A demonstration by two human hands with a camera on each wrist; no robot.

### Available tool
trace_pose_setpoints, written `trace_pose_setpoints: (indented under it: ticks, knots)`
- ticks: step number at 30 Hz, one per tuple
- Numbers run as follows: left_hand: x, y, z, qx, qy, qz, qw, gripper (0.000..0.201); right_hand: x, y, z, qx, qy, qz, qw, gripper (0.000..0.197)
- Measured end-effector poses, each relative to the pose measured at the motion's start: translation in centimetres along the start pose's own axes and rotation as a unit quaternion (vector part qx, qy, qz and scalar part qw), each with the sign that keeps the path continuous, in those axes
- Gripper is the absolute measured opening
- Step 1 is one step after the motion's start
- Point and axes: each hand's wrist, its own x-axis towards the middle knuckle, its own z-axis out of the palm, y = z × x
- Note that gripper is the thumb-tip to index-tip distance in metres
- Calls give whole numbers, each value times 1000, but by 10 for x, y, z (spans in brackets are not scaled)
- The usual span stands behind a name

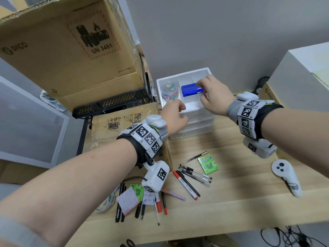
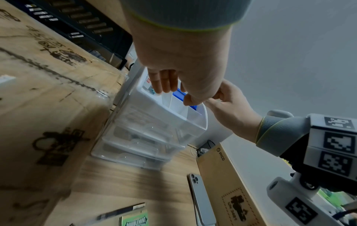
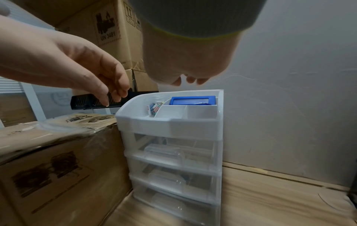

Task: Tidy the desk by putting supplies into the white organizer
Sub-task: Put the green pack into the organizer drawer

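Table (image 1: 231,202): pens (image 1: 195,173), gum (image 1: 208,164), controller (image 1: 286,177) | organizer (image 1: 199,120): clip jar (image 1: 170,92), blue box (image 1: 191,90) | right hand (image 1: 212,97) fingers touch box, grip unclear | left hand (image 1: 175,114) relaxed, empty

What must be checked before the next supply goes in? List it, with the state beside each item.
1. The blue box sits inside a rear compartment of the white organizer: ok.
2. The right hand is clear of the blue box: cannot tell.
3. The left hand holds nothing: ok.
4. The front compartment is free: ok.
5. The pens are off the desk: not ok, they lie on it.
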Motion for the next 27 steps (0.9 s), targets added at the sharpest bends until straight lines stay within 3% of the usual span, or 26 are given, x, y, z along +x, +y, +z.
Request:
trace_pose_setpoints:
  ticks: [7,15,18,22,25,27]
  knots:
    - [-42,4,48,-41,-93,50,994,18,-69,7,27,35,-83,62,994,27]
    - [-96,-38,120,27,-250,-7,968,16,-155,34,98,48,-264,157,950,24]
    - [-118,-65,137,70,-280,-34,957,14,-176,37,125,-4,-316,185,931,32]
    - [-140,-100,145,119,-297,-72,945,9,-193,38,152,-43,-307,232,922,51]
    - [-157,-120,149,93,-291,-117,945,6,-198,38,169,-78,-293,259,917,74]
    - [-168,-130,149,85,-294,-140,942,6,-196,33,174,-119,-289,262,913,78]
